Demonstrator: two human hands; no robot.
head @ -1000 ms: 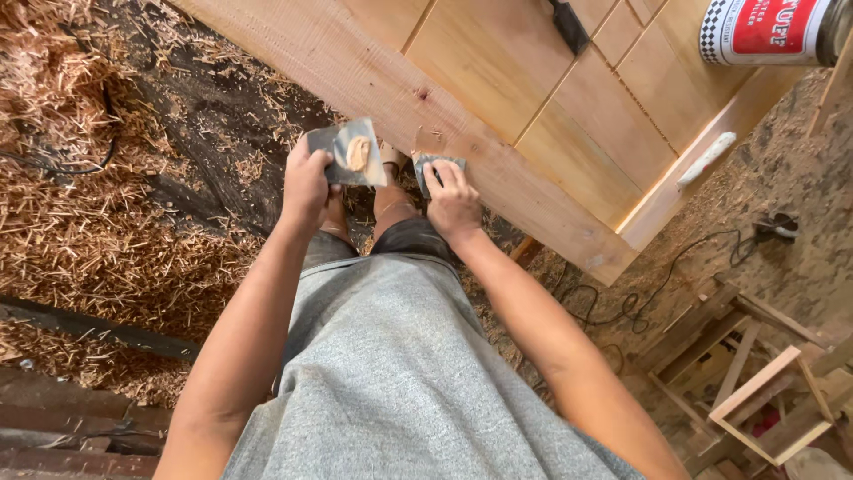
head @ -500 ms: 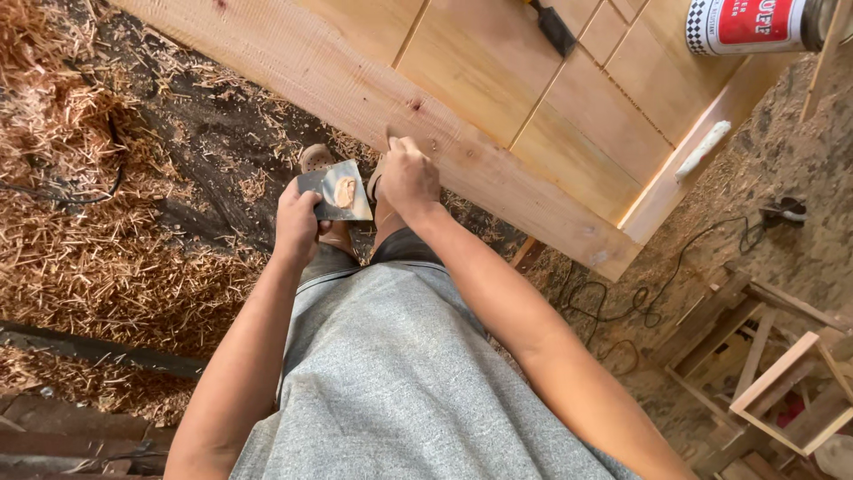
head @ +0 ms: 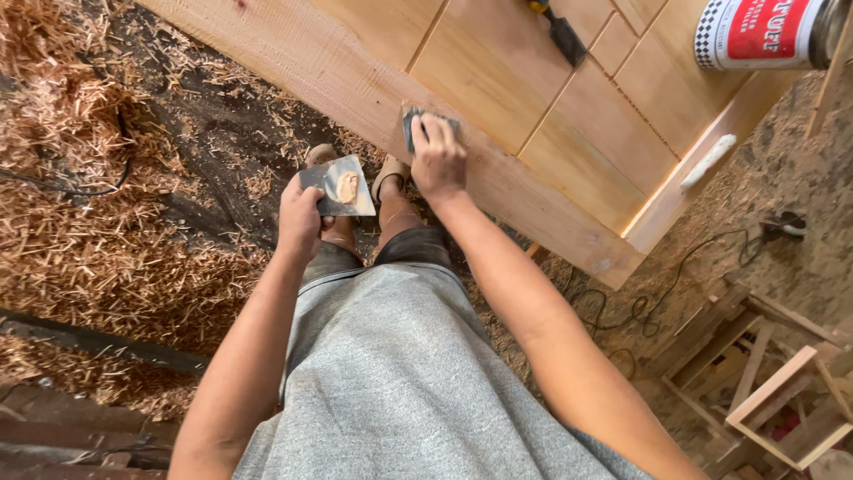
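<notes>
So from my seat watching the head cam, the right hand (head: 438, 158) is pressed flat on a small grey scraper (head: 418, 120), fingers together on top of it, pushing it onto the wide frame rail of the wooden door panel (head: 498, 71) lying across the shop. The left hand (head: 300, 218) is pinching a metal plate (head: 336, 187) by its near edge, thumb on top, with a little blob of tan filler (head: 346, 188) sitting in the middle of it, held out over the sandalled feet (head: 391, 178) and away from the wood. What I'd worry about: that plate looks tilted a bit, and the blob is only stuck by its own tack, so a wobble could slide it off onto the toes or into the wood shavings (head: 80, 222) all over the floor, and then it's full of grit. If grit gets under the scraper it'll drag scratches across the rail. Also the scraper sits close to the near edge of the rail, so a hard stroke could slip off the edge and the knuckles take it. The red and white can (head: 764, 31) is perched at the far corner of the door, looks easy to knock. And the black cable (head: 675, 276) snaking on the ground to my right is a trip hazard, I reckon.
</notes>
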